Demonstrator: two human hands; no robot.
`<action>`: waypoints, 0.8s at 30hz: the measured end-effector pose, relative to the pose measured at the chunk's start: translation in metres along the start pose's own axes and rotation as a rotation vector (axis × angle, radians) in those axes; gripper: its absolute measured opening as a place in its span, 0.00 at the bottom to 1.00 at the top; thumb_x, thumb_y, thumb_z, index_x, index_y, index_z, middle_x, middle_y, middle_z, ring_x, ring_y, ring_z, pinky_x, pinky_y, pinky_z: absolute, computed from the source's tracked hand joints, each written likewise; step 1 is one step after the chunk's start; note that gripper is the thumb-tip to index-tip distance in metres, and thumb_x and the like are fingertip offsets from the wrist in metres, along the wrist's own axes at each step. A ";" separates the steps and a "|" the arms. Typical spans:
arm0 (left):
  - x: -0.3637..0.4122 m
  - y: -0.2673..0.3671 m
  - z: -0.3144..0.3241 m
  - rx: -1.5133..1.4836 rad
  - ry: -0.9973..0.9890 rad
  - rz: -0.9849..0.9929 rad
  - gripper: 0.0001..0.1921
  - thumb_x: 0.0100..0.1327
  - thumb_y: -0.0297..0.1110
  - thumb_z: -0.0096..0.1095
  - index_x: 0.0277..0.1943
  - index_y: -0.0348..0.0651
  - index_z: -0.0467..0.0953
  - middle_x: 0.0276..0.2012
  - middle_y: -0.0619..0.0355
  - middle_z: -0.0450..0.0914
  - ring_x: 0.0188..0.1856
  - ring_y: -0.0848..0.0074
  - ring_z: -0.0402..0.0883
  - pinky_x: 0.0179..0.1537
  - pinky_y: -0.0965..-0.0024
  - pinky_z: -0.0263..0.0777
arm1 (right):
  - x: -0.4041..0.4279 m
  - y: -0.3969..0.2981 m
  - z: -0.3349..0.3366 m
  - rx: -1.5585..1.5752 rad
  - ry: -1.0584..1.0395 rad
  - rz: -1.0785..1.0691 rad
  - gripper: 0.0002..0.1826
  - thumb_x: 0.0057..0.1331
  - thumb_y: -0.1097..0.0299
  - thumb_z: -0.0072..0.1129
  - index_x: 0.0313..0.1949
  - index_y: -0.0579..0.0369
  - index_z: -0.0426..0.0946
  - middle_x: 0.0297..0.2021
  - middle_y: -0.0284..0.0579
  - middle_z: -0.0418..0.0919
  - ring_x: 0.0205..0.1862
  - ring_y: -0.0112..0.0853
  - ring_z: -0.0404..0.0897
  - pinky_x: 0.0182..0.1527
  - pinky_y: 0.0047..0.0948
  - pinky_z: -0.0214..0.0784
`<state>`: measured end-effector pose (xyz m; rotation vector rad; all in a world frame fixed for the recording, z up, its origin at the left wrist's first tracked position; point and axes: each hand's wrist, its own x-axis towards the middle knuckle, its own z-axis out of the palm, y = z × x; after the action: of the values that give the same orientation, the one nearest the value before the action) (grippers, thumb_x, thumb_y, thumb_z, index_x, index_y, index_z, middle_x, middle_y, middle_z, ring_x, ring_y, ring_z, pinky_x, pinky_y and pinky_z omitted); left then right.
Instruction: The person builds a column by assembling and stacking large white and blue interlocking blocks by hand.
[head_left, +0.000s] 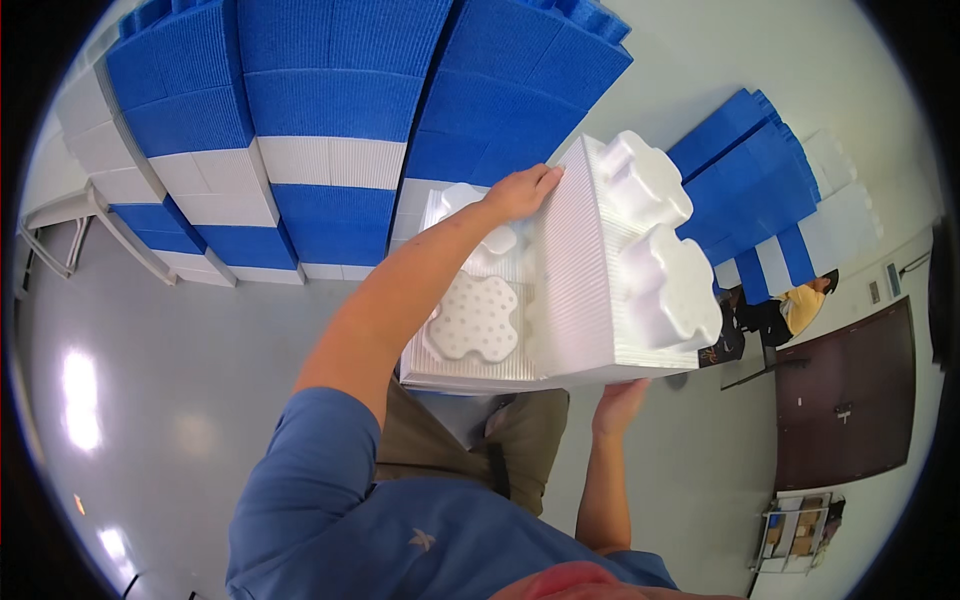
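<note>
A large white foam block (581, 262) with ribbed sides and rounded knobs is held in front of me. My left hand (525, 191) is on its upper left edge, thumb and fingers against the ribbed side. From below, my right hand (621, 405) supports its near right end; the fingertips are hidden under the block. Left of it, and partly behind my left forearm, lies another white foam block (469, 375) with a dotted raised knob (476, 316) facing up. Whether the two blocks touch is not clear.
Tall stacks of blue foam blocks (334, 97) and white ones stand ahead. Another blue stack (750, 180) is at the right, with a person in yellow (802, 309) near it. A brown door (847, 397) and a metal shelf (796, 534) are farther right.
</note>
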<state>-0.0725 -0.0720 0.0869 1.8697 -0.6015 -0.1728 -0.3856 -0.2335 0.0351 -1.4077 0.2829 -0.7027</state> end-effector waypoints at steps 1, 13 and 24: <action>0.000 0.000 0.000 0.006 -0.010 -0.005 0.33 0.70 0.59 0.30 0.59 0.38 0.69 0.55 0.43 0.74 0.59 0.55 0.70 0.59 0.63 0.60 | -0.001 0.000 0.004 -0.023 -0.019 -0.058 0.32 0.73 0.44 0.31 0.62 0.60 0.59 0.60 0.45 0.65 0.61 0.33 0.65 0.62 0.33 0.58; 0.015 0.008 0.003 -0.329 0.252 0.102 0.31 0.70 0.57 0.34 0.62 0.40 0.68 0.59 0.46 0.71 0.62 0.60 0.68 0.62 0.65 0.58 | 0.012 0.003 -0.015 -0.194 -0.062 -0.169 0.37 0.72 0.43 0.32 0.66 0.63 0.51 0.66 0.49 0.57 0.67 0.38 0.57 0.68 0.39 0.48; 0.030 0.037 0.004 -0.404 0.204 0.186 0.21 0.70 0.45 0.39 0.55 0.41 0.72 0.51 0.49 0.76 0.55 0.64 0.73 0.57 0.66 0.61 | 0.038 -0.074 0.022 -0.269 -0.065 -0.437 0.29 0.73 0.53 0.37 0.62 0.65 0.55 0.57 0.51 0.65 0.60 0.35 0.65 0.62 0.34 0.55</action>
<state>-0.0603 -0.0998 0.1243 1.4126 -0.5492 0.0197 -0.3645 -0.2389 0.1187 -1.7713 0.0138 -0.9995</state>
